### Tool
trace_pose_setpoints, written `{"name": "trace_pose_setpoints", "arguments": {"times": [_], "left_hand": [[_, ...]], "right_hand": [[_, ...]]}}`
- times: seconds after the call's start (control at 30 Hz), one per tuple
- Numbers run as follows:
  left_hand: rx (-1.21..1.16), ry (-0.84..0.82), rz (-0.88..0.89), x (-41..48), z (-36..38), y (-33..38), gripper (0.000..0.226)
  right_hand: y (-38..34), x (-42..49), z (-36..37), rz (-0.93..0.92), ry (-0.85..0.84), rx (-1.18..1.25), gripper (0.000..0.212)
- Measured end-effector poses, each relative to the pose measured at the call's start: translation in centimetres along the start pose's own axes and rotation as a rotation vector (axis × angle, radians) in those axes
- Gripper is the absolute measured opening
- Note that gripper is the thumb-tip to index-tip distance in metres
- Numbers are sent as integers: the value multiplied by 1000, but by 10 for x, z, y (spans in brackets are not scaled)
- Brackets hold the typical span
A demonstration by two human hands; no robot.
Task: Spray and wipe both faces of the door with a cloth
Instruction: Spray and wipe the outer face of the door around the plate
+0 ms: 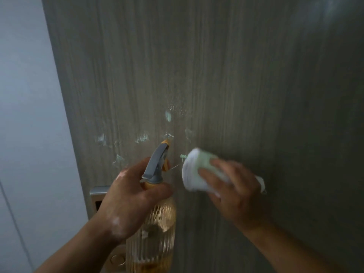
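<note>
A grey-brown wood-grain door (216,75) fills the view, with wet spray patches (168,116) around its middle. My left hand (130,200) grips the neck of a clear ribbed spray bottle (157,223) with a grey and orange trigger head whose nozzle points at the door. My right hand (234,192) holds a folded white and pale green cloth (197,170) against the door face, just right of the nozzle. The cloth and right hand are blurred.
A metal lock plate with a handle (98,196) sits on the door's left edge, partly hidden behind my left hand. A round lock piece (118,260) shows lower down. A pale wall (29,115) lies to the left of the door.
</note>
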State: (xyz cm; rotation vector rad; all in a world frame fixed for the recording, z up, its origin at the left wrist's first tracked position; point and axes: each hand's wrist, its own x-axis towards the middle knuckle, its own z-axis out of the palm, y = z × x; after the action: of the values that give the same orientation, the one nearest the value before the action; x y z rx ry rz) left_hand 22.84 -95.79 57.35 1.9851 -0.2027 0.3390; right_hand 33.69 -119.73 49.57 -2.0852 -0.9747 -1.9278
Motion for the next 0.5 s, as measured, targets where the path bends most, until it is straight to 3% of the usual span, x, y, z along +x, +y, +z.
{"name": "trace_pose_setpoints", "arguments": {"times": [0.1,0.2,0.4,0.5], "left_hand": [[22,0,1,-6,-2,-3,29],[22,-13,-17,-12,-2,-5,29],[18,-53,-49,-22,7,-5,40],[3,-30,-58,-26,4,-3,39]], "right_hand": [[-1,-33,1,-178,-138,20,28],[7,-24,1,-205,-121,-11,35],[36,76,-10,192,169,-23,28],[35,92,-9,287,205,-35,27]]}}
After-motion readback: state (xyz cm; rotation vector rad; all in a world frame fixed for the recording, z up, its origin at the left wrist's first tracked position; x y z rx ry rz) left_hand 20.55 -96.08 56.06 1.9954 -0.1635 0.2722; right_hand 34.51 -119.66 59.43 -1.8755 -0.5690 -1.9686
